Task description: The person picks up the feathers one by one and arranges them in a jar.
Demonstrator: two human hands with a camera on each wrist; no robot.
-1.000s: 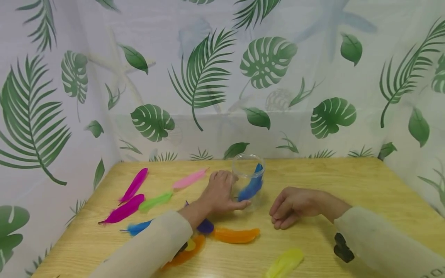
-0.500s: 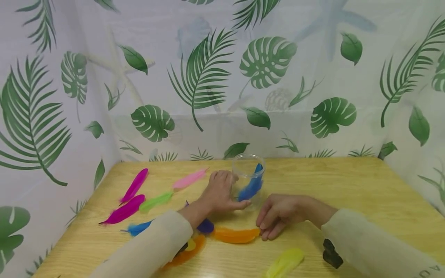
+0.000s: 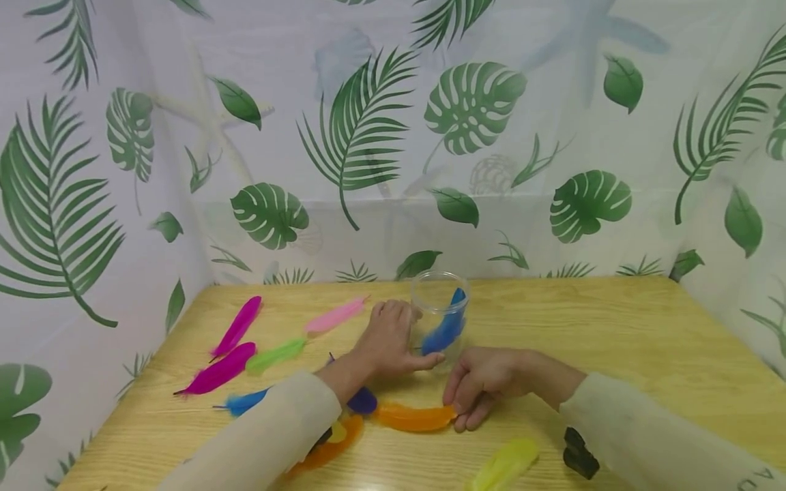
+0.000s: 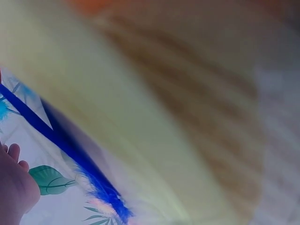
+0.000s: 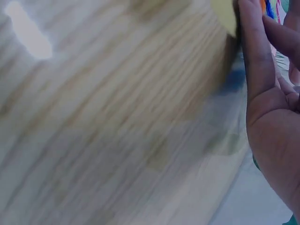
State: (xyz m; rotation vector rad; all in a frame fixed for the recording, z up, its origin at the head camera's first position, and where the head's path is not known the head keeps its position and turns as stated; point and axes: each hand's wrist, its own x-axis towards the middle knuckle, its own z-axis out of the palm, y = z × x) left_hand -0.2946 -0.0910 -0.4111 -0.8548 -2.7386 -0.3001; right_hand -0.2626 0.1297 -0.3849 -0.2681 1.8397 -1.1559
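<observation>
My left hand point(image 3: 399, 341) grips a clear jar point(image 3: 439, 283) that stands upright on the wooden table point(image 3: 614, 327), thumb across its front. Inside the jar leans a blue feather point(image 3: 445, 329), which shows in the blurred left wrist view as a blue feather shaft point(image 4: 70, 150). My right hand point(image 3: 462, 411) is just right of the jar, its curled fingers pinching the right tip of an orange feather point(image 3: 411, 416) that lies flat on the table. The right wrist view shows only my palm point(image 5: 276, 117) and blurred wood.
Loose feathers lie left of the jar: two magenta point(image 3: 221, 372), a green point(image 3: 276, 354), a pink point(image 3: 334, 317), a blue point(image 3: 245, 402), a purple point(image 3: 364, 400) and another orange point(image 3: 334, 443). A yellow feather point(image 3: 503, 464) lies at the front edge. Leaf-print curtains wall the table.
My right hand has moved left and down from beside the jar to the orange feather's tip and closed its fingers on it. The left hand and jar stayed still.
</observation>
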